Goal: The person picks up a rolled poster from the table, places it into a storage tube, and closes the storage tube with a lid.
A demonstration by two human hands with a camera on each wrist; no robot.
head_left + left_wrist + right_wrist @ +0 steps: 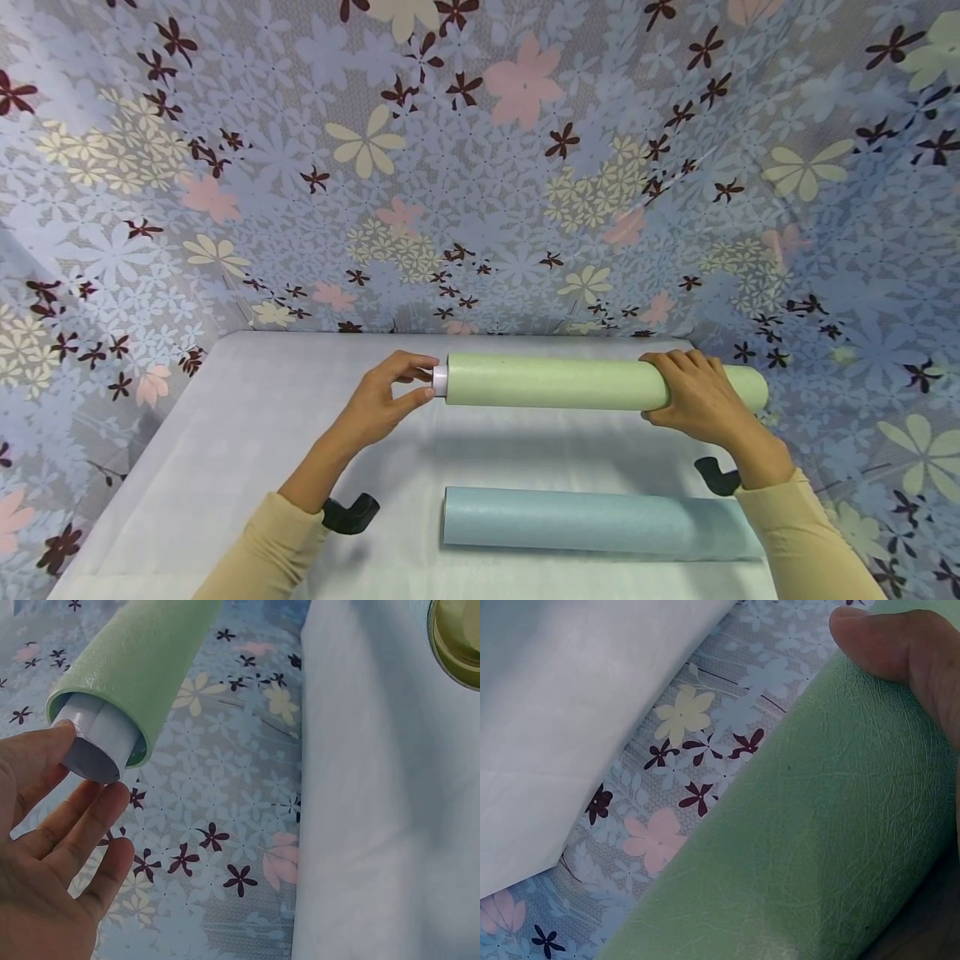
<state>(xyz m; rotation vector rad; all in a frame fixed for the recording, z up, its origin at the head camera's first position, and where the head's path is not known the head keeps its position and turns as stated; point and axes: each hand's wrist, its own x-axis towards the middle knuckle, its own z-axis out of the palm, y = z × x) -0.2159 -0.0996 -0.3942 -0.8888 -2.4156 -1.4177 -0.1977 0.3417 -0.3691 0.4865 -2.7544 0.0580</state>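
Note:
A long light-green tube [555,382] with a leathery surface is held level above the white table. Near its right end my right hand [693,396] grips it from above; the right wrist view shows the thumb [877,641] lying across the green surface. A white paper roll [97,735] sticks a short way out of the tube's left mouth. My left hand [382,398] pinches the end of that roll between thumb and fingertips. Most of the roll is hidden inside the tube.
A light-blue tube [592,523] lies on the white-covered table [247,433], nearer to me and parallel to the green one. Its gold-coloured inside [461,645] shows in the left wrist view. A flower-patterned cloth [480,183] hangs behind and around the table.

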